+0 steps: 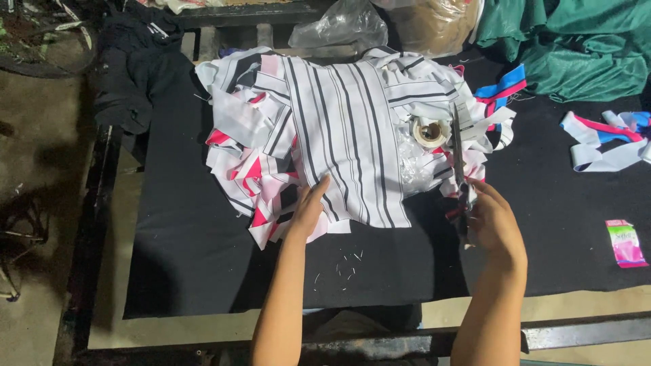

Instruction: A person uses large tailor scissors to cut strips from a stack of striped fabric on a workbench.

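Seen from above at a black-topped worktable (203,271): left hand (308,207) laid flat, fingers spread open, pressing the near edge of a white panel with dark stripes (346,129) that crowns a heap of pink, white and black fabric offcuts (261,183). Right hand (495,224) closed around the handles of a pair of scissors (459,152), held just right of the heap. Blades pointing away toward the far side, long axis running near-to-far and roughly parallel to the panel's stripes. Blades apparently closed or nearly so, though too thin in this view to tell for certain. Striped panel lying left of the scissor blades, its right edge close beside them, so right hand nearer the cutting line and left hand steadying the cloth from the near side. Between panel and blades, a roll of pale tape (428,131) resting on crumpled clear plastic. Farther right on the black surface, loose strips in white, blue and pink (607,139) and a small pink and green packet (625,242). At the far right corner, a bundle of green cloth (576,41); at the far left, dark garments (132,74) draped over the table's edge. Short white thread clippings scattered on the near part of the table between the forearms.
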